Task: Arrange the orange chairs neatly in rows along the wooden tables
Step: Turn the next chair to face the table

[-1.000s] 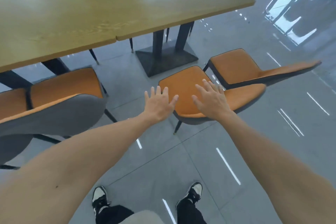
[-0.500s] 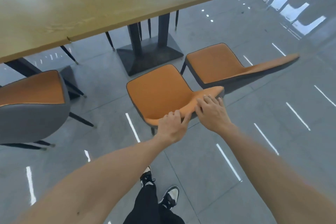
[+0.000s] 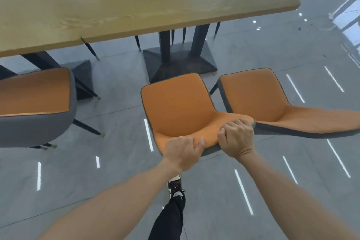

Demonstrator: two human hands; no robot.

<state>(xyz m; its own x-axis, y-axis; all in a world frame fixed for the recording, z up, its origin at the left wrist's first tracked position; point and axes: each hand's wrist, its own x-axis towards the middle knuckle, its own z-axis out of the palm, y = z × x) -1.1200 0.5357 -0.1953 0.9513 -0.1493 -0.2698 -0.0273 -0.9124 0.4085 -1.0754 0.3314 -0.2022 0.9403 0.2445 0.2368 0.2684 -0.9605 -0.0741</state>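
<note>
Middle orange chair (image 3: 181, 107): at the centre of the view, seat facing the wooden table (image 3: 136, 2) at 12 o'clock, not yet tucked under.
Left hand (image 3: 182, 155): fingers curled over the backrest's top edge, thumb on the orange side.
Right hand (image 3: 238, 139): curled round the same edge, just beside the left.
Handling: probably light and rigid; the backrest rim is the natural hold; slim legs should slide on the glossy floor (image 3: 116, 181).
Edges: right chair (image 3: 272, 103) at 3 o'clock touches or nearly touches the backrest; table pedestal (image 3: 181, 60) directly ahead.
Room: open floor toward 9 o'clock before the left chair (image 3: 35, 107).
</note>
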